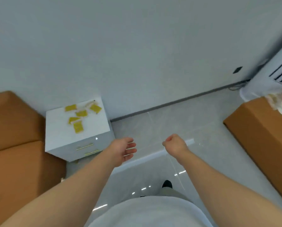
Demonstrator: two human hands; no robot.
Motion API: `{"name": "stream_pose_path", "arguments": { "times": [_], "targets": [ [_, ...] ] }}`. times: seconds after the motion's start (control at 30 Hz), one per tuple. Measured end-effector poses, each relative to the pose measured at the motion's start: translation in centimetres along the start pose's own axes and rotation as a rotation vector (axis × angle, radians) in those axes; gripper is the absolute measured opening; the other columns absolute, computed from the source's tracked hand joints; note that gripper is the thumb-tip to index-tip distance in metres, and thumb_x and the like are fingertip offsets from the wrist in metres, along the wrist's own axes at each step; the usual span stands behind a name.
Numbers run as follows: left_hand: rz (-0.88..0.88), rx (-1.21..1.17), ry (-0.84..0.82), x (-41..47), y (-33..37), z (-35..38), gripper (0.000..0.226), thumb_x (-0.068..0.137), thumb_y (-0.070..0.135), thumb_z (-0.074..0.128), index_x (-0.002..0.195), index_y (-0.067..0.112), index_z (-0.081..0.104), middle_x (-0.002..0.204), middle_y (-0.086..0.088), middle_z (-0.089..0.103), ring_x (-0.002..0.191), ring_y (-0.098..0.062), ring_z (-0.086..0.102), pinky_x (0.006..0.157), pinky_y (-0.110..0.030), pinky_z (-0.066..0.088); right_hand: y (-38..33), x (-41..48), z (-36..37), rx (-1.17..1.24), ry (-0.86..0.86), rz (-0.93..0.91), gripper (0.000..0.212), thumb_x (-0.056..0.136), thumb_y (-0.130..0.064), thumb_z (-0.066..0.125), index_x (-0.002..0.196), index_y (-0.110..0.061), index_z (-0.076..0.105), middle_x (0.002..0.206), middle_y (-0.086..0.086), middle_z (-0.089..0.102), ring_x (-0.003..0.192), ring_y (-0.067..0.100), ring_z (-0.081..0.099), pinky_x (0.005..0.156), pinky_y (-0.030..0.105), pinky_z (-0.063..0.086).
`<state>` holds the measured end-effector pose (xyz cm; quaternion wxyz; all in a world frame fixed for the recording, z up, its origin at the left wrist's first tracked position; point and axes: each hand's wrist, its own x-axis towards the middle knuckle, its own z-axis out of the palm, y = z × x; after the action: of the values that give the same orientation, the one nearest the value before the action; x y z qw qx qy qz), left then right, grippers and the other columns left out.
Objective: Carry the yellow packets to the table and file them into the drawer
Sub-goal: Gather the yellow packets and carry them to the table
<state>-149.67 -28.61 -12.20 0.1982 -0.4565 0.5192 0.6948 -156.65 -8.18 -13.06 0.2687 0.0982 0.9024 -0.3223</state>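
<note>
Hands empty — my left hand (124,149) spread open, my right hand (173,145) curled on nothing — and a hasty scoop could sweep the scattered yellow packets (78,115) off the table (58,130).

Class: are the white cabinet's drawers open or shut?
Shut: both drawers lie flush with the front of the white cabinet; no gap shows.

Open floor (178,128) btwn sofa (14,145) & box (258,128); nightstand (63,141) left.
</note>
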Motion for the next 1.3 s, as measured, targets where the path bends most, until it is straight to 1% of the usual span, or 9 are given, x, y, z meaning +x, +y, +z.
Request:
{"name": "stream_pose_path", "arguments": {
  "times": [0.1,0.23,0.43,0.53,0.63,0.8,0.9,1.0,1.3],
  "targets": [
    [-0.016,-0.159,0.089,1.3,0.7,-4.8,0.013,0.103,0.021,0.053,0.104,0.015,0.065,0.096,-0.004,0.068,0.080,-0.021,0.066,0.068,-0.031,0.049,-5.2,2.1,3.5,-0.092,-0.106,-0.095,0.006,0.093,-0.007,0.057,0.087,-0.007,0.055,0.086,0.012,0.058,0.083,0.027,0.057,0.085,0.043,0.055],
    [-0.049,-0.282,0.226,3.4,2.1,-9.6,0.009,0.101,0.019,0.056,0.102,0.014,0.064,0.090,-0.003,0.067,0.076,-0.020,0.065,0.066,-0.031,0.049,-10.7,5.9,7.8,-0.160,-0.233,-0.161,0.013,0.090,-0.007,0.056,0.077,-0.012,0.053,0.078,0.008,0.056,0.071,0.023,0.052,0.065,0.031,0.045],
    [-0.106,-0.414,0.396,8.1,6.5,-14.4,0.015,0.099,0.020,0.061,0.112,0.012,0.063,0.095,-0.004,0.065,0.079,-0.020,0.066,0.068,-0.032,0.051,-18.1,13.7,11.3,-0.273,-0.380,-0.223,0.021,0.091,-0.008,0.057,0.073,-0.016,0.048,0.072,0.002,0.051,0.067,0.019,0.048,0.058,0.027,0.040],
    [-0.145,-0.455,0.482,10.0,8.9,-15.8,0.012,0.100,0.020,0.060,0.109,0.012,0.062,0.095,-0.005,0.063,0.078,-0.020,0.065,0.065,-0.031,0.050,-21.8,17.5,12.3,-0.383,-0.440,-0.255,0.023,0.091,-0.004,0.053,0.070,-0.013,0.049,0.072,0.006,0.054,0.071,0.024,0.053,0.066,0.031,0.044],
    [-0.156,-0.487,0.554,12.1,10.9,-17.0,0.013,0.100,0.020,0.061,0.108,0.010,0.063,0.097,-0.006,0.065,0.079,-0.020,0.066,0.063,-0.031,0.051,-25.0,20.6,13.4,-0.431,-0.480,-0.289,0.005,0.094,-0.009,0.054,0.097,-0.008,0.058,0.096,0.010,0.063,0.094,0.028,0.060,0.081,0.034,0.049],
    [-0.202,-0.495,0.579,14.5,13.1,-18.1,0.014,0.100,0.019,0.062,0.111,0.010,0.063,0.099,-0.004,0.064,0.087,-0.021,0.066,0.073,-0.035,0.053,-30.0,23.7,15.6,-0.538,-0.536,-0.348,0.013,0.093,-0.004,0.054,0.082,-0.009,0.057,0.093,0.013,0.063,0.087,0.027,0.058,0.084,0.036,0.052],
    [-0.236,-0.474,0.595,16.2,14.2,-19.4,0.016,0.100,0.016,0.061,0.115,0.009,0.061,0.102,-0.006,0.063,0.092,-0.023,0.065,0.087,-0.038,0.053,-32.5,25.2,17.2,-0.586,-0.558,-0.370,0.017,0.095,-0.003,0.054,0.104,0.005,0.066,0.109,0.021,0.068,0.096,0.031,0.062,0.086,0.036,0.052],
    [-0.249,-0.437,0.599,18.4,15.1,-21.4,0.019,0.098,0.013,0.065,0.116,0.009,0.059,0.104,-0.008,0.063,0.084,-0.020,0.064,0.076,-0.034,0.052,-35.1,26.1,18.6,-0.623,-0.551,-0.380,0.032,0.094,-0.001,0.056,0.122,0.013,0.063,0.124,0.027,0.066,0.112,0.038,0.064,0.090,0.039,0.053],
    [-0.188,0.112,0.543,25.8,16.9,-30.0,0.042,0.086,0.025,0.078,0.121,0.012,0.058,0.105,-0.008,0.066,0.093,-0.025,0.065,0.085,-0.037,0.055,-41.2,29.1,23.4,-0.809,-0.581,-0.313,0.048,0.094,-0.015,0.063,0.140,-0.007,0.049,0.136,0.013,0.057,0.124,0.029,0.056,0.099,0.033,0.048]
  ]
}}
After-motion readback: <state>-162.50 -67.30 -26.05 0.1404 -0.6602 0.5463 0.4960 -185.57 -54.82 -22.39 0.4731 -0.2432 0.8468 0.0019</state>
